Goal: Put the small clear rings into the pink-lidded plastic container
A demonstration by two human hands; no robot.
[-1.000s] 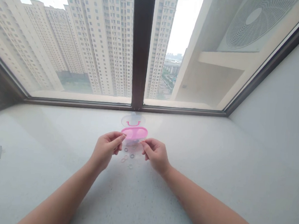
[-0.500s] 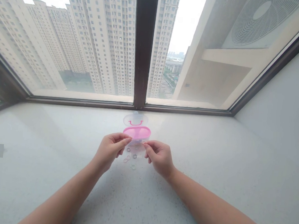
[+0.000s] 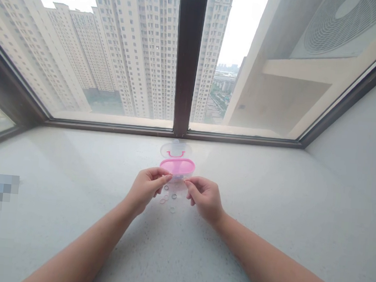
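Since the left hand (image 3: 147, 186) and right hand (image 3: 207, 199) are pinched closed, on what I cannot tell, beside the pink-rimmed box (image 3: 177, 160), light fingertip pressure clear of the loose rings (image 3: 174, 198) seems best.

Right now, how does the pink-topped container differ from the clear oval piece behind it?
The pink-topped container is pink on top; the clear oval piece is see-through, pink only on its curved handle. The container sits nearer, partly covered by the left hand; the oval piece lies farther back, uncovered. Both look oval.
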